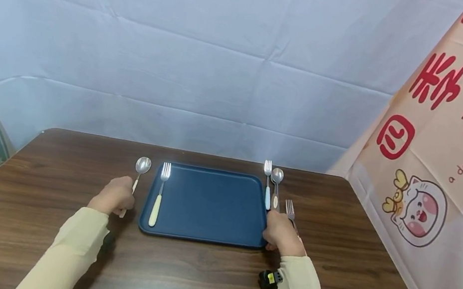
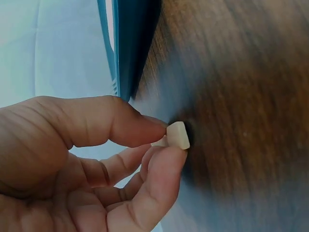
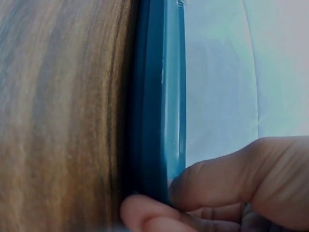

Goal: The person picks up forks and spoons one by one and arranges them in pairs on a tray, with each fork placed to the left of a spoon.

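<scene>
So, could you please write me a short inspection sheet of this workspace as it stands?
Surface: dark wooden table, brown grain.
Job's things: cream-handled steel spoon, left of the dark blue plastic tray; its handle end is pinched.
Clutter: cream-handled fork on the tray; blue-handled fork, second spoon and third fork right of it.
Grippers: left hand pinches the spoon; right hand grips the tray's right edge.
Cables: nothing seen.
Surroundings: pale blue cloth backdrop, printed banner.
</scene>
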Demonstrator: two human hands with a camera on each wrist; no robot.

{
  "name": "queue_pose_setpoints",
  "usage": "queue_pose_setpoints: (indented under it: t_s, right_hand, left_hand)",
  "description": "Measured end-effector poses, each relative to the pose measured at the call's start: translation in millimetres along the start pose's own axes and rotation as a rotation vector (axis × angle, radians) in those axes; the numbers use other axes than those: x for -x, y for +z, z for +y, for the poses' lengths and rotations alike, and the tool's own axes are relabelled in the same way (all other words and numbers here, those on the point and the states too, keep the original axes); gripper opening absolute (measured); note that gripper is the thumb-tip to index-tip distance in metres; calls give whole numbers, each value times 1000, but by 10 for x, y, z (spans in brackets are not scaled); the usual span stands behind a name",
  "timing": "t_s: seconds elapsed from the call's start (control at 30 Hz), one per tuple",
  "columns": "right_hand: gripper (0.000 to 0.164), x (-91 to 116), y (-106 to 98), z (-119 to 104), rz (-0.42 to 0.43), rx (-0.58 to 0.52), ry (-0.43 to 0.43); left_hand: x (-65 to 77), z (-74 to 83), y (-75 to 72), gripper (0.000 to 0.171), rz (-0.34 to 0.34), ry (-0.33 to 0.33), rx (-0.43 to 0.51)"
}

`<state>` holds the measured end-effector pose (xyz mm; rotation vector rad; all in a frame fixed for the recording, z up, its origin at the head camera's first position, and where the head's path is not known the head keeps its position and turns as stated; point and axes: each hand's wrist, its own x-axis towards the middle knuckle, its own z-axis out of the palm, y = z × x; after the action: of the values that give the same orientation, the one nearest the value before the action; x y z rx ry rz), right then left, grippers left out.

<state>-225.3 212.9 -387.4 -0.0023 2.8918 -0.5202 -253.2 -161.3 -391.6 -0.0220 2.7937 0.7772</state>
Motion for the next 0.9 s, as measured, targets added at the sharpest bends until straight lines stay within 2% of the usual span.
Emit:
queue_pose_setpoints:
  t_s: [0.33, 0.67, 0.9]
  right_hand:
    - [8, -8, 11, 10, 3, 3, 3]
    - [8, -22, 3, 20, 4, 17, 14]
    - [9, -17, 4, 29, 5, 18, 7]
  left_hand:
    - [19, 29, 21, 5, -24, -47, -5]
    - [-8, 19, 47, 3, -42, -48, -27]
    - [23, 32, 45, 4, -35, -75, -21]
